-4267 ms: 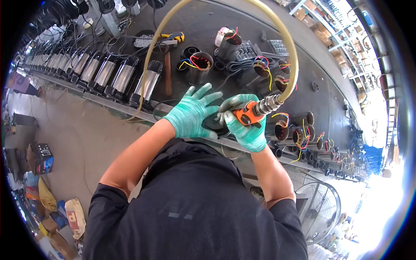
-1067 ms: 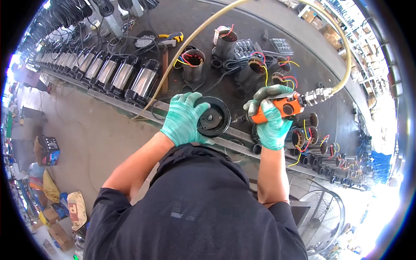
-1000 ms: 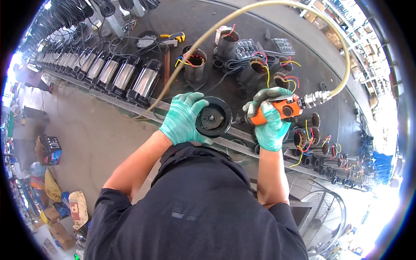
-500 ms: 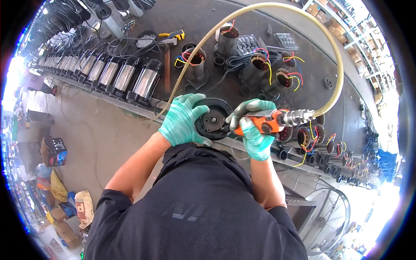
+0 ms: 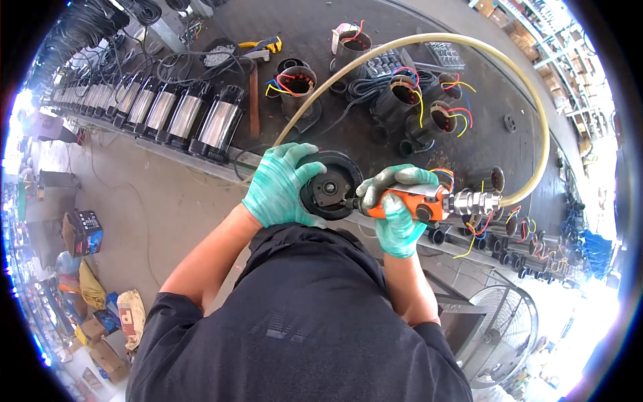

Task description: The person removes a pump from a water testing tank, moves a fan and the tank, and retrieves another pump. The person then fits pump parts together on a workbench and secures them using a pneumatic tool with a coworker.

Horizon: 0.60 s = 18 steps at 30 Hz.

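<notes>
A: What is the left hand (image 5: 280, 184) doing?
B: It wears a green glove and wraps around the left side of a round black part (image 5: 329, 194) at the near edge of the dark workbench (image 5: 375, 74).
A: And the right hand (image 5: 396, 211)?
B: It is closed tight on an orange air tool (image 5: 410, 203). The tool lies sideways, just right of the round part, and its tip touches the part's middle.
A: What hangs off the tool?
B: A yellow hose (image 5: 529, 100) leaves its right end and loops far over the bench.
A: What else is there?
B: Black motor shells with coloured wires (image 5: 429, 114) sit farther back. Shiny pumps (image 5: 201, 124) stand in a row on the left.
</notes>
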Each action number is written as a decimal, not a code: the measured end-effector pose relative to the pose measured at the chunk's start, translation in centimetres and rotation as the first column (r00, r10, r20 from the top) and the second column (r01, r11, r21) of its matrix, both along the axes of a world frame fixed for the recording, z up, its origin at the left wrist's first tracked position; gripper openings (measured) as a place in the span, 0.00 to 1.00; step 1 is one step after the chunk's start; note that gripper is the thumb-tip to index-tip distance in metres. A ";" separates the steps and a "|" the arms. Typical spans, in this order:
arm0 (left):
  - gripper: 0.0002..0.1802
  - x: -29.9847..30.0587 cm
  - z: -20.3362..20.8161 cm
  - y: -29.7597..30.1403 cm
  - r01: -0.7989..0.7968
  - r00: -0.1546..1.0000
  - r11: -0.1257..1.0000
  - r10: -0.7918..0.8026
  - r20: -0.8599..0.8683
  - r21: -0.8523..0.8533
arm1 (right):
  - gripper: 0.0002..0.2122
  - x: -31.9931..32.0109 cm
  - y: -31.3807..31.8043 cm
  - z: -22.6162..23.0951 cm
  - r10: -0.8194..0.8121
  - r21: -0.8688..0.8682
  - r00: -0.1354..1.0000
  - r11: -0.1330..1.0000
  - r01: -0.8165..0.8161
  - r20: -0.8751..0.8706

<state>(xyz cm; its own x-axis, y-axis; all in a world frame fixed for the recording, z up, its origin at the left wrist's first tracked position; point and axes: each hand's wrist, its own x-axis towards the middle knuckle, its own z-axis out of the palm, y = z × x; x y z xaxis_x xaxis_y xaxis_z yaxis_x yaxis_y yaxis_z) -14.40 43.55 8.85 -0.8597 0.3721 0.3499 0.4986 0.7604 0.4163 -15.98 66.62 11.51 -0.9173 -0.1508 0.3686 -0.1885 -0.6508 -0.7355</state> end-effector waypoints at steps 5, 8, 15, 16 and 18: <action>0.56 -0.2 -0.8 -1.2 0.004 1.000 1.000 -0.004 -0.015 -0.008 | 0.17 -3.2 0.2 3.2 -0.005 -0.089 0.999 0.996 0.008 0.034; 0.59 -0.4 -1.2 -1.7 0.003 1.000 0.996 -0.002 -0.015 0.087 | 0.15 -5.8 1.2 7.3 -0.089 0.186 0.983 0.981 0.059 0.158; 0.63 -0.5 -0.8 -1.5 0.028 0.998 0.991 -0.034 0.044 0.130 | 0.19 -12.6 1.7 -0.5 -0.121 0.866 0.992 0.499 0.036 0.029; 0.63 -0.5 -0.7 -1.5 0.039 0.998 0.991 -0.045 0.042 0.128 | 0.19 -13.1 1.5 -2.2 -0.111 0.885 0.993 0.465 0.010 0.048; 0.63 -0.5 -0.6 -1.4 0.048 0.997 0.992 -0.055 0.053 0.117 | 0.18 -14.1 0.8 -6.0 -0.117 0.887 0.988 0.460 -0.040 0.105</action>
<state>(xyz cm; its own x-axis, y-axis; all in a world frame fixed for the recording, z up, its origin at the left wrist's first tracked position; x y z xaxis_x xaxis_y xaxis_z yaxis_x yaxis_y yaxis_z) -14.90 42.17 8.26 -0.8598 0.3761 0.3453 0.5093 0.6793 0.5283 -30.12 67.45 5.49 -0.9559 -0.2864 -0.0646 -0.0481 0.3698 -0.9278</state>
